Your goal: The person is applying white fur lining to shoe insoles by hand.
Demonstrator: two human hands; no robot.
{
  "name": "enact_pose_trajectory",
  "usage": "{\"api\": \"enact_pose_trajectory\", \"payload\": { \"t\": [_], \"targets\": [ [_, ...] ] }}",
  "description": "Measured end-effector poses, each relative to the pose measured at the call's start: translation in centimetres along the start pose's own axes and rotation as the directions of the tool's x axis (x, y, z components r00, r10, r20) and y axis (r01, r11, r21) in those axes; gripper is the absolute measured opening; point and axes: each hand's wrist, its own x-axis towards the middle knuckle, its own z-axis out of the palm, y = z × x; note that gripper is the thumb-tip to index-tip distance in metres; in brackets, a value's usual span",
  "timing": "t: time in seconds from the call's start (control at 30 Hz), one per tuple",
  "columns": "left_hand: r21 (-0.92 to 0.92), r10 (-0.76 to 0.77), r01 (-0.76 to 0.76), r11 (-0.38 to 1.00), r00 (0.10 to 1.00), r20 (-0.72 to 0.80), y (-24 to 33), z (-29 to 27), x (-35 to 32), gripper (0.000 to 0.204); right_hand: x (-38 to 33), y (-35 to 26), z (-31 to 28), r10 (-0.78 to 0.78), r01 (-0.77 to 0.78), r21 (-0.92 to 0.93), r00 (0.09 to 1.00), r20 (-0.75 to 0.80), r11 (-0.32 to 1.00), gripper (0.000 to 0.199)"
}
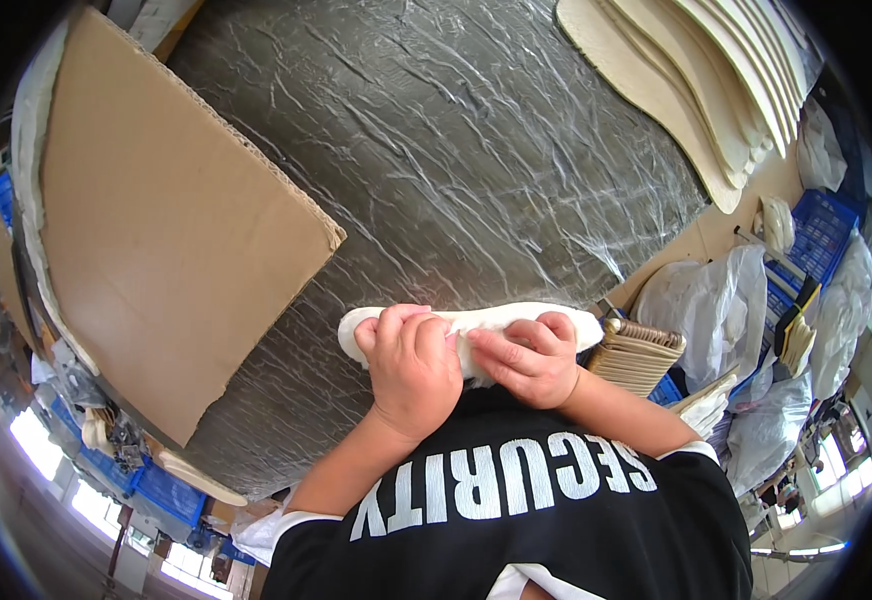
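A long white fleecy piece with rounded ends, shaped like an insole [584,326], lies crosswise close to my body, at the near edge of the plastic-covered table [436,170]. My left hand [411,362] grips its left half, fingers curled over the top edge. On its right half my right hand [534,358] pinches the soft material, thumb and fingertips pressed together near the middle. Between the two hands some loose white fluff shows. The underside of the piece and part of my fingertips are hidden.
A large brown cardboard sheet [176,220] covers the table's left side. Cream insole-shaped pieces [646,90] lie fanned in a stack at the far right. Beyond the right edge are a bundle of tan pieces [639,352], clear plastic bags [706,305] and a blue crate [821,235].
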Motion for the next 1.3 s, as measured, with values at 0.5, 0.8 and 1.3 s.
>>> {"api": "enact_pose_trajectory", "payload": {
  "t": [0.5,0.8,1.3],
  "targets": [
    [-0.100,0.006,0.002,0.995,0.997,0.080,-0.1,-1.6,0.6,0.023,0.5,-0.6,-0.2,0.078,-0.061,-0.132,0.990,0.122,0.989,0.035],
    [0.032,-0.030,0.030,0.999,0.999,-0.016,-0.9,-2.3,0.4,0.015,0.6,-1.1,-0.2,0.101,-0.077,-0.179,0.987,0.128,0.981,0.037],
    [-0.192,0.038,-0.047,0.980,0.998,-0.049,-2.9,-1.8,0.4,0.028,2.5,-1.5,-0.6,0.176,-0.134,-0.157,0.939,0.297,0.979,0.059]
  ]
}}
